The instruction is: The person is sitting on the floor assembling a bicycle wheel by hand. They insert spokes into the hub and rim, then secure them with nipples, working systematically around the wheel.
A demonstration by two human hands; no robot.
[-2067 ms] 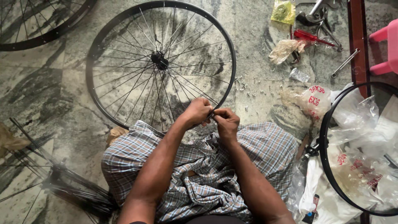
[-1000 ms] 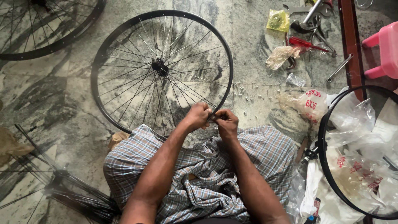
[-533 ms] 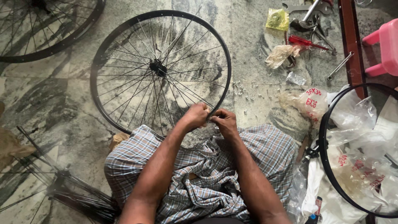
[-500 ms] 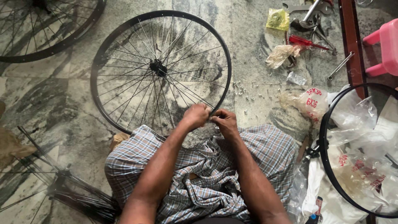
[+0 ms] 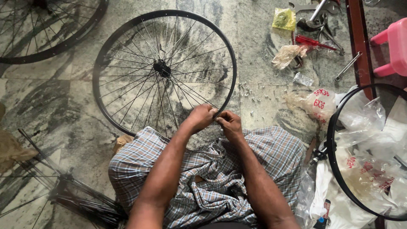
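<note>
On the marble floor, your left hand (image 5: 202,118) and right hand (image 5: 229,124) pinch closed on the black spoked bicycle wheel's (image 5: 164,70) near rim.

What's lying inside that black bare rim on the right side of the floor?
Inside the bare rim lie crumpled clear plastic bags and white bags with red print, filling most of the ring. Whatever sits beneath the bags is covered, and the rim's right part runs out of view.

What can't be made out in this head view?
- What the left hand and right hand pinch at the spoked wheel rim: fingers cover it.
- Small bits scattered on the floor: too small.
- Wheel at top left: cut off by the edge.
</note>
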